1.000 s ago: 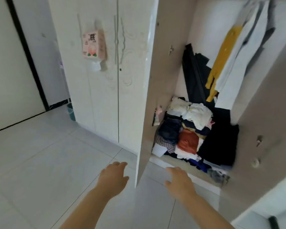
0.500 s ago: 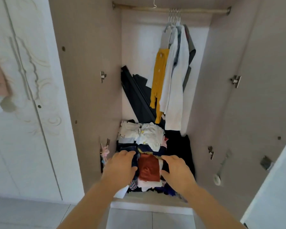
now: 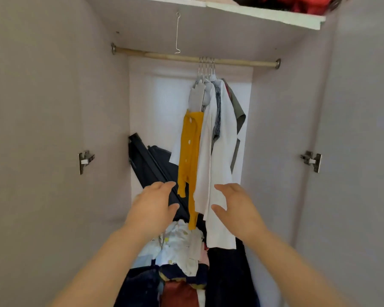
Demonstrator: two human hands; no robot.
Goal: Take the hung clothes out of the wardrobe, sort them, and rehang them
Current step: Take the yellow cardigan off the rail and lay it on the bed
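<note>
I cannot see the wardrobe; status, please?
Left hand open, right hand open, nothing held. Hung clothes on rail, between hands. Nothing blocking.

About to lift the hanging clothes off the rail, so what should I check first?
1. Left hand empty: ok.
2. Right hand empty: ok.
3. Hangers all hooked on the rail: ok.
4. Hands gripping the hung clothes: not ok, fingers open beside the hems.
5. Number of garments: cannot tell, they overlap.
6. Spare wire hook apart from the hangers: ok.
</note>
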